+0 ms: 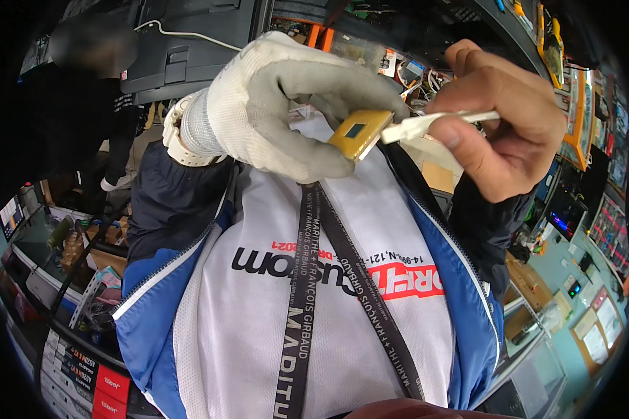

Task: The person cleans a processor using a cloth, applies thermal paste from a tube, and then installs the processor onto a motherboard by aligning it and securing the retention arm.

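Note:
A gold, square processor-like chip [359, 134] with a dark rectangle at its middle is held tilted by my left hand [286, 105], which wears a white knit glove with grey palm and fingers, thumb at the lower edge. My right hand [499, 133], bare, pinches a slim white plastic tool [405, 130] whose left tip reaches the chip's right edge; whether it touches I cannot tell. Both hands are raised in front of my white shirt and open blue jacket, over a dark printed lanyard [302, 279]. A white watch [181, 129] is on my left wrist.
A person in dark clothes [56, 119] is at the upper left, beside a large black machine [178, 59]. Boxes [84, 377] and shelving stand at lower left. Cluttered parts lie beyond my hands. At right are a wooden bench [531, 283] and framed items on a wall.

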Demonstrator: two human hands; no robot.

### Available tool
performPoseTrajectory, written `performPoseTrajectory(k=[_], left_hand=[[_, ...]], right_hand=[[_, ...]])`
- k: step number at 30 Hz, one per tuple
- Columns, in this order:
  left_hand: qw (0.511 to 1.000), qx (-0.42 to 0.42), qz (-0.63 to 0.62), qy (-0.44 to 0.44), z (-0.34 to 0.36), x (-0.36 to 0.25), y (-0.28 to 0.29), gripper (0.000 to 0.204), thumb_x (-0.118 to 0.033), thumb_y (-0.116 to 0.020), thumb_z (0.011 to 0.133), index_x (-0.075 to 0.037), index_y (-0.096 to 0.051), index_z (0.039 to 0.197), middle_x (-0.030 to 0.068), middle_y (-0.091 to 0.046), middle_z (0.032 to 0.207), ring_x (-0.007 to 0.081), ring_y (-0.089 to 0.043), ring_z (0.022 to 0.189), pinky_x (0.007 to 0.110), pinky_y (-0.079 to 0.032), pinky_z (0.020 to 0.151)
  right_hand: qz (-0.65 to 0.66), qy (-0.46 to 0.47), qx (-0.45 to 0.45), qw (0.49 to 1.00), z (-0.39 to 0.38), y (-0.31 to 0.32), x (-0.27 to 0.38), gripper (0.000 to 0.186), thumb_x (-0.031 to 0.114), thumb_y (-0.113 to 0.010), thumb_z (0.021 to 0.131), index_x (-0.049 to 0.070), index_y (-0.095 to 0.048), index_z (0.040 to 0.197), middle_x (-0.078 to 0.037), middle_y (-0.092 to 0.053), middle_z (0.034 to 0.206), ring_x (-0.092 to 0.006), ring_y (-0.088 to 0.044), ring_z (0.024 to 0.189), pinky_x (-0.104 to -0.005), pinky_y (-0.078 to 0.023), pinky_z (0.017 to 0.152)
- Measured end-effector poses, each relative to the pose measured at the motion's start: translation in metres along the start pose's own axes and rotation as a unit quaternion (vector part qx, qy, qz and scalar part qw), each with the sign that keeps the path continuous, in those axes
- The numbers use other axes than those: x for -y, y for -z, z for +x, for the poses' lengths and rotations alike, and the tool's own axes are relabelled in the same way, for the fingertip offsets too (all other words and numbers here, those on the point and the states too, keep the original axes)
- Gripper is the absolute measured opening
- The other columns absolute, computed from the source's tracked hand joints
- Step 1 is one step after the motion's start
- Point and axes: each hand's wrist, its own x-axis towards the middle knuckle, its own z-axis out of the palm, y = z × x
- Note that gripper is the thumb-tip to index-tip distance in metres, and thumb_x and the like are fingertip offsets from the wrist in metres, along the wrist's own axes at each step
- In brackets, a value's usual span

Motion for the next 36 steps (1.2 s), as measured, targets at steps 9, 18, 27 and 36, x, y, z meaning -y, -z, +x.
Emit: performPoseTrajectory(k=[9,18,27,36], left_hand=[[0.999,-0.002,0.025,-0.029,0.002,0.000,-0.002,0.058,-0.008,-0.089,0.062,0.003,-0.078,0.117,0.0148,-0.082,0.103,0.0245,-0.082,0.088,0.035,-0.066,0.082],[0.995,-0.009,-0.053,-0.088,0.010,-0.008,-0.003,0.042,-0.009,-0.087,0.074,0.008,-0.077,0.111,0.0173,-0.081,0.099,0.0275,-0.081,0.085,0.035,-0.067,0.078],[0.991,-0.043,-0.091,-0.090,0.039,-0.019,0.002,0.049,-0.009,-0.088,0.068,0.008,-0.077,0.112,0.0204,-0.082,0.106,0.0351,-0.081,0.099,0.042,-0.065,0.090],[0.979,-0.140,-0.033,0.147,-0.012,0.060,-0.070,0.059,-0.016,-0.088,0.083,-0.001,-0.072,0.137,0.0130,-0.074,0.125,0.0250,-0.073,0.112,0.038,-0.058,0.101]], right_hand=[[0.010,0.077,0.001,0.997,0.000,-0.003,-0.006,0.029,0.017,-0.084,0.074,-0.009,-0.075,0.082,-0.014,-0.069,0.068,-0.0250,-0.054,0.056,-0.0444,-0.047,0.073],[-0.017,0.047,-0.282,0.958,-0.067,0.036,-0.056,0.026,0.016,-0.075,0.098,-0.009,-0.072,0.098,-0.013,-0.069,0.089,-0.0200,-0.058,0.082,-0.0399,-0.046,0.082],[-0.168,-0.142,-0.477,0.851,-0.050,0.069,-0.084,0.013,0.009,-0.079,0.101,-0.002,-0.075,0.106,-0.001,-0.065,0.092,-0.0093,-0.057,0.084,-0.0246,-0.045,0.076],[-0.396,-0.181,-0.198,0.878,0.031,0.160,-0.150,0.032,0.033,-0.078,0.100,0.007,-0.083,0.118,-0.010,-0.081,0.091,-0.0137,-0.072,0.079,-0.0313,-0.056,0.075]])
